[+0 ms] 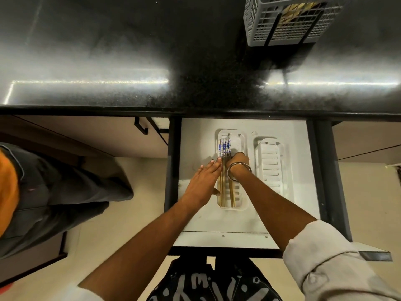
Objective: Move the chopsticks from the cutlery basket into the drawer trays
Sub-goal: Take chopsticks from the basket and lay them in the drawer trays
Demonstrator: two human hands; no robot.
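The chopsticks (pixel 225 170) lie in the left tray (pixel 243 203) of the open drawer (pixel 195 137). The left hand (pixel 205 181) rests flat and open beside them; the right hand (pixel 238 159) curls its fingers around them. The basket (pixel 260 29) stands on the tabletop (pixel 130 51).

Slim wooden chopsticks with blue-and-white patterned tops (pixel 224 148) lie lengthwise in the left white slotted plastic tray (pixel 243 137) near the middle of the open drawer's (pixel 195 135) white floor; a matching right tray (pixel 271 168) sits just beside it. The grey plastic mesh cutlery basket (pixel 282 20) stands at the black countertop's far right edge
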